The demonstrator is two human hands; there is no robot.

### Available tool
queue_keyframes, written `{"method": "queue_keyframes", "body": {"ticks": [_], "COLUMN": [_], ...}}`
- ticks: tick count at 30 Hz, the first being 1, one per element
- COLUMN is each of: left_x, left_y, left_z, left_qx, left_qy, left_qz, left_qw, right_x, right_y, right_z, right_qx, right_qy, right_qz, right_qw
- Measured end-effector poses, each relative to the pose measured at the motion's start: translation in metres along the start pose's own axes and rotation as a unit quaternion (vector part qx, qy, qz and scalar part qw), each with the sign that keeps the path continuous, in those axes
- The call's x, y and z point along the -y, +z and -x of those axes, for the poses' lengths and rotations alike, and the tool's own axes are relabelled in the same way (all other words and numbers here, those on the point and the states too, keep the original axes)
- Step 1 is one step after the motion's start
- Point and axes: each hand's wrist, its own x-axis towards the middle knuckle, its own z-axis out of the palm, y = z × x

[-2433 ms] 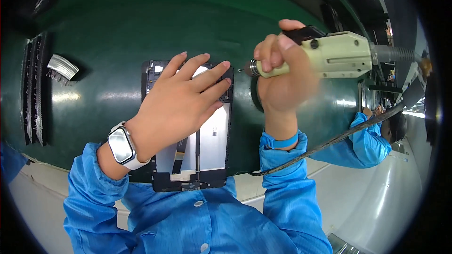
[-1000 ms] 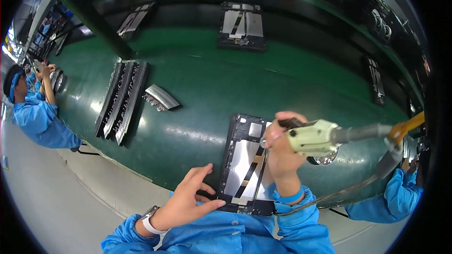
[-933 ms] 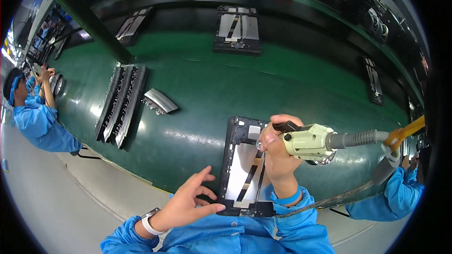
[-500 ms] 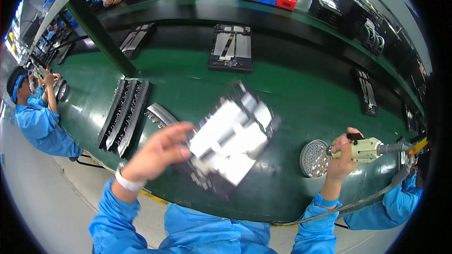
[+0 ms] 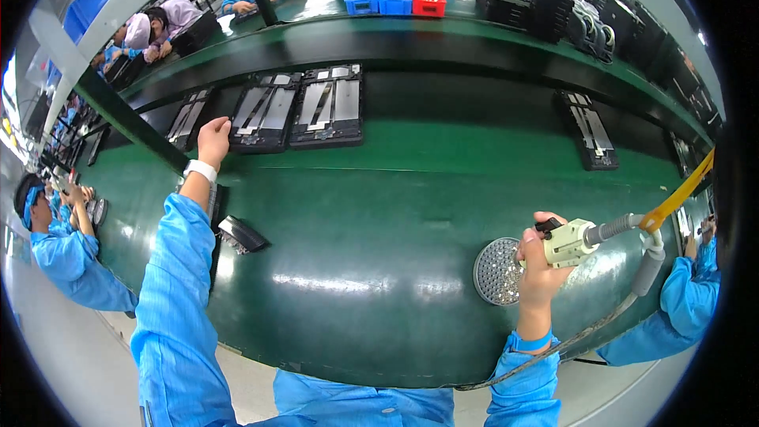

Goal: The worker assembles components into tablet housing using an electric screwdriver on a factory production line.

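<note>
My left hand [image 5: 213,142] reaches to the back left of the table. Its closed fingers grip the left edge of an opened tablet [image 5: 273,115], which lies in a black tray-like frame with silver panels inside. A second opened tablet [image 5: 345,107] of the same look lies right beside it. Wrapped in my right hand [image 5: 539,265] is a pale green electric screwdriver [image 5: 571,243], its grey cable running off to the right. The screwdriver's tip is hidden behind the hand. Just left of that hand sits a round dish [image 5: 492,275] of small metal screws.
A short black ribbed strip [image 5: 243,234] lies near my left forearm, which hides longer strips. Further opened tablets stand at the back left and right [image 5: 587,130]. A green post [image 5: 130,119] rises at left. Co-workers sit opposite and to both sides, with blue bins [image 5: 395,5] across.
My left hand has carried the opened tablet from the table's middle to the back left, beside the other one. My right hand still holds the screwdriver by the dish. The view has shifted.
</note>
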Motion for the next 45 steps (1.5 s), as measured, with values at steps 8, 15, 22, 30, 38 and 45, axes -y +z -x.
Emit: {"method": "queue_keyframes", "body": {"ticks": [8,15,22,30,38,45], "left_x": [-0.134,-0.152,-0.162,-0.189,-0.134,-0.085], "left_y": [0.113,0.118,0.091,0.007,-0.034,-0.016], "left_z": [0.033,0.015,0.072,0.291,0.266,0.231], "left_qx": [0.182,0.297,0.291,0.349,0.248,0.196], "left_qy": [0.144,-0.120,-0.227,-0.181,0.214,0.337], "left_qz": [-0.240,-0.078,0.437,0.392,0.020,-0.177], "left_qw": [0.943,0.944,0.820,0.832,0.945,0.904], "right_x": [-0.009,-0.011,0.006,0.014,0.029,0.024], "right_y": [-0.019,-0.017,-0.016,-0.030,-0.031,-0.034], "right_z": [0.007,0.000,-0.001,0.018,0.037,0.026], "right_qx": [0.005,0.004,0.087,0.080,0.093,0.066], "right_qy": [-0.015,0.020,0.086,0.044,0.034,0.063], "right_qz": [0.017,-0.032,-0.133,-0.160,-0.051,-0.087], "right_qw": [1.000,0.999,0.983,0.983,0.994,0.992]}}
